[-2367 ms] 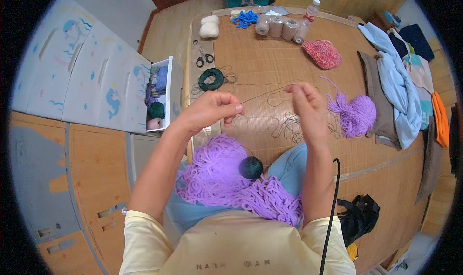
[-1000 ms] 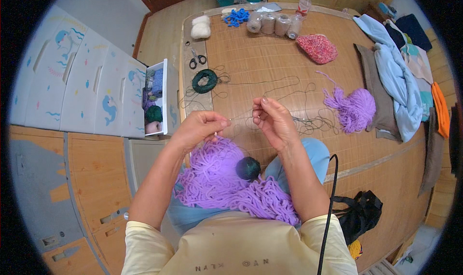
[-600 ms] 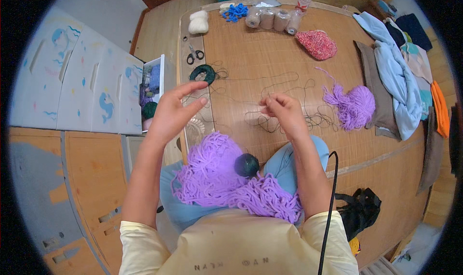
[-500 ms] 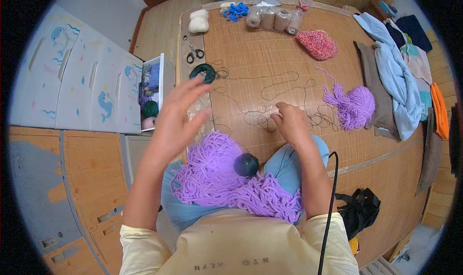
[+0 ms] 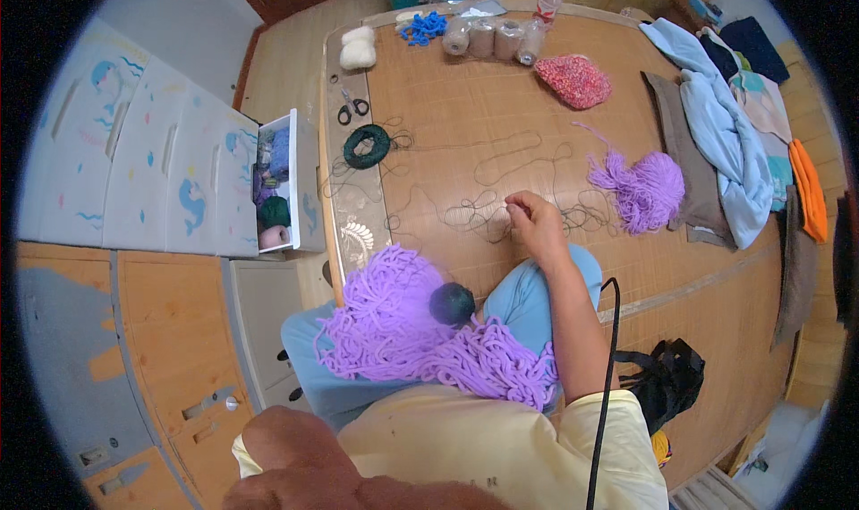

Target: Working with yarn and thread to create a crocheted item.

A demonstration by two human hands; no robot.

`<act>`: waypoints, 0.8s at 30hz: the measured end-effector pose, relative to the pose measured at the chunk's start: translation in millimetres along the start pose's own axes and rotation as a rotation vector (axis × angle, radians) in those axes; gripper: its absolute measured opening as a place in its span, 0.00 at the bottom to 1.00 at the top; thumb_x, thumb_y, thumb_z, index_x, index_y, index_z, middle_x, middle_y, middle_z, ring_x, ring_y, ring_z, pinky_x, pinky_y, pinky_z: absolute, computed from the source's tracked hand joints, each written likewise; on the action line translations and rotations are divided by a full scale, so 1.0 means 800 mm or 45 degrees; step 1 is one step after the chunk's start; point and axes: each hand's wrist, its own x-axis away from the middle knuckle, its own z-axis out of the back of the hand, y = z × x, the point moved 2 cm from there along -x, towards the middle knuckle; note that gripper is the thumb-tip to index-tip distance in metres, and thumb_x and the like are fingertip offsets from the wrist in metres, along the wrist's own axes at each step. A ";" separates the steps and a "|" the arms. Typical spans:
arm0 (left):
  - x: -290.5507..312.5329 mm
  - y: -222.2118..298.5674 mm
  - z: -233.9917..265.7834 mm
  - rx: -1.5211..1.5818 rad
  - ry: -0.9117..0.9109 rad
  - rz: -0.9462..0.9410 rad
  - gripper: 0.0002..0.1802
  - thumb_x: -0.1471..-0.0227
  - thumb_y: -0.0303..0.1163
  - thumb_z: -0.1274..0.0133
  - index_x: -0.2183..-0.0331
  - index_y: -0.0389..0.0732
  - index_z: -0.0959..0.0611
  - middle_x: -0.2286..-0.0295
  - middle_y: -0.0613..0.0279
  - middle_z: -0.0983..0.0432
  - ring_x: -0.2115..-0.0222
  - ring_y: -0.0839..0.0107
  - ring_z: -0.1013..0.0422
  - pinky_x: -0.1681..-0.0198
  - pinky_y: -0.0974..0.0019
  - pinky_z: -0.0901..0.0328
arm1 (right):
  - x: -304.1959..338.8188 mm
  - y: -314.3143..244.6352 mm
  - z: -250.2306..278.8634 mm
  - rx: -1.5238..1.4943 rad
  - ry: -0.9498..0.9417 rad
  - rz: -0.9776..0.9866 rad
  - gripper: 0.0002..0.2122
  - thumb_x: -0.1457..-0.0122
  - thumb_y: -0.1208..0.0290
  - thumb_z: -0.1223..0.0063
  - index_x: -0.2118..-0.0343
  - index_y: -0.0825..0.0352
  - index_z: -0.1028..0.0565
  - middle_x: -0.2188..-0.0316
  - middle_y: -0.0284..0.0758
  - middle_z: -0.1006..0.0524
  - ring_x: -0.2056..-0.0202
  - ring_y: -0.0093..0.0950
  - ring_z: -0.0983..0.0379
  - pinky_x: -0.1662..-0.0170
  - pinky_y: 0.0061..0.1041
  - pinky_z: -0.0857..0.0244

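My right hand (image 5: 539, 227) hovers over the mat, thumb and fingers pinched together beside loose loops of thin dark green yarn (image 5: 582, 216). Whether a strand runs between the fingertips is too fine to see. My left arm (image 5: 295, 443) is folded back against my body at the lower edge, and its hand is out of the picture. On my lap lies a heap of thick purple yarn (image 5: 385, 322), with a dark green yarn ball (image 5: 452, 303) resting against it. A ring-shaped dark green skein (image 5: 367, 147) sits at the mat's left side, strands trailing from it.
Black-handled scissors (image 5: 352, 109) and white yarn (image 5: 358, 48) lie at the far left. Wrapped cones (image 5: 494, 40), a bottle (image 5: 548, 2) and a red-pink knitted piece (image 5: 574, 80) are farther back. Purple yarn (image 5: 649, 192) and folded clothes (image 5: 734, 152) lie right. An open drawer (image 5: 291, 183) juts in at left.
My left hand has left the green skein and swung back toward my body, out of view. My right hand stays pinched in nearly the same place. The whole view has shifted slightly.
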 end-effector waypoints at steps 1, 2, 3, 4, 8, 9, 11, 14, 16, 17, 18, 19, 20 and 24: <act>0.004 -0.003 -0.002 0.350 0.120 0.046 0.08 0.50 0.28 0.59 0.78 0.37 0.29 0.75 0.59 0.30 0.72 0.68 0.29 0.68 0.65 0.29 | -0.002 0.003 -0.001 -0.021 -0.027 -0.006 0.09 0.45 0.71 0.47 0.64 0.69 0.23 0.67 0.45 0.22 0.65 0.39 0.24 0.62 0.32 0.32; -0.006 0.010 0.019 0.336 0.126 0.043 0.08 0.50 0.28 0.59 0.78 0.37 0.29 0.75 0.59 0.30 0.72 0.68 0.29 0.68 0.65 0.29 | -0.003 0.005 -0.001 -0.025 -0.017 0.006 0.09 0.45 0.71 0.47 0.64 0.69 0.23 0.67 0.45 0.22 0.65 0.39 0.24 0.62 0.32 0.32; -0.037 0.016 0.035 0.426 -0.313 0.500 0.08 0.50 0.29 0.59 0.77 0.38 0.30 0.75 0.59 0.29 0.71 0.67 0.28 0.67 0.65 0.29 | -0.001 0.005 -0.003 -0.011 -0.033 0.005 0.09 0.45 0.71 0.48 0.64 0.69 0.23 0.68 0.45 0.22 0.65 0.39 0.24 0.62 0.32 0.32; -0.045 0.021 0.041 0.503 -0.758 0.955 0.08 0.49 0.29 0.60 0.77 0.39 0.31 0.74 0.58 0.28 0.71 0.66 0.28 0.66 0.65 0.29 | -0.002 0.005 -0.005 0.004 -0.050 0.003 0.09 0.45 0.71 0.48 0.64 0.69 0.22 0.68 0.46 0.22 0.66 0.40 0.24 0.62 0.32 0.32; 0.040 0.040 0.001 0.293 -0.225 0.661 0.09 0.47 0.30 0.60 0.78 0.39 0.32 0.73 0.58 0.27 0.72 0.67 0.28 0.67 0.68 0.29 | 0.004 0.017 0.010 0.065 0.000 0.010 0.09 0.46 0.71 0.48 0.65 0.69 0.22 0.68 0.45 0.22 0.66 0.40 0.24 0.62 0.32 0.32; 0.035 0.032 -0.002 0.264 -0.145 0.486 0.10 0.47 0.30 0.60 0.78 0.40 0.32 0.73 0.59 0.27 0.72 0.69 0.28 0.68 0.69 0.30 | 0.005 0.019 0.010 0.059 -0.010 -0.021 0.09 0.46 0.72 0.49 0.65 0.69 0.22 0.68 0.45 0.22 0.65 0.41 0.24 0.62 0.33 0.32; 0.027 0.012 0.014 0.162 -0.023 0.188 0.11 0.45 0.32 0.60 0.78 0.40 0.31 0.74 0.62 0.27 0.73 0.72 0.29 0.68 0.72 0.31 | 0.000 -0.001 -0.007 0.040 -0.057 -0.007 0.08 0.46 0.72 0.49 0.65 0.68 0.22 0.68 0.45 0.22 0.65 0.41 0.24 0.62 0.33 0.32; 0.016 0.004 0.036 0.112 0.148 -0.149 0.12 0.44 0.33 0.60 0.77 0.41 0.30 0.74 0.65 0.27 0.73 0.75 0.29 0.69 0.74 0.32 | 0.001 0.001 -0.008 0.043 -0.063 0.002 0.08 0.46 0.72 0.49 0.66 0.68 0.22 0.68 0.46 0.22 0.65 0.41 0.24 0.62 0.34 0.32; 0.003 0.010 0.059 0.518 -0.555 0.286 0.10 0.47 0.32 0.58 0.78 0.41 0.30 0.73 0.64 0.27 0.71 0.72 0.29 0.68 0.71 0.32 | 0.000 0.015 -0.003 0.056 -0.039 -0.007 0.09 0.46 0.71 0.49 0.65 0.68 0.22 0.68 0.46 0.22 0.64 0.42 0.24 0.61 0.35 0.32; -0.010 0.002 0.072 0.512 -0.561 0.295 0.10 0.47 0.32 0.58 0.78 0.41 0.30 0.73 0.64 0.27 0.71 0.72 0.29 0.68 0.71 0.32 | -0.001 0.010 -0.005 0.050 -0.046 0.001 0.09 0.46 0.71 0.49 0.65 0.68 0.22 0.68 0.46 0.22 0.64 0.42 0.24 0.61 0.35 0.32; -0.024 -0.011 0.079 0.641 -0.700 0.376 0.08 0.50 0.32 0.56 0.77 0.40 0.29 0.72 0.63 0.27 0.70 0.71 0.29 0.68 0.69 0.32 | -0.001 0.001 -0.006 0.057 -0.073 -0.001 0.09 0.46 0.71 0.49 0.65 0.68 0.22 0.68 0.46 0.22 0.64 0.42 0.24 0.61 0.35 0.32; -0.030 -0.015 0.082 0.776 -0.833 0.451 0.07 0.53 0.32 0.53 0.76 0.39 0.28 0.72 0.61 0.27 0.69 0.70 0.29 0.68 0.68 0.32 | -0.001 -0.002 -0.006 0.069 -0.094 -0.010 0.09 0.47 0.71 0.49 0.65 0.68 0.22 0.68 0.46 0.22 0.64 0.42 0.25 0.61 0.35 0.32; -0.034 -0.015 0.082 0.772 -0.836 0.459 0.07 0.53 0.32 0.53 0.76 0.39 0.28 0.72 0.61 0.27 0.69 0.70 0.29 0.68 0.68 0.32 | -0.002 -0.004 -0.008 0.066 -0.099 -0.004 0.09 0.47 0.71 0.49 0.65 0.68 0.22 0.68 0.46 0.22 0.64 0.42 0.25 0.61 0.35 0.32; -0.046 -0.017 0.061 0.702 -0.931 0.561 0.09 0.55 0.34 0.52 0.75 0.38 0.28 0.71 0.60 0.29 0.71 0.70 0.30 0.69 0.68 0.32 | -0.003 0.010 0.000 0.077 -0.061 0.040 0.08 0.47 0.72 0.49 0.66 0.68 0.22 0.69 0.46 0.22 0.65 0.43 0.25 0.62 0.36 0.32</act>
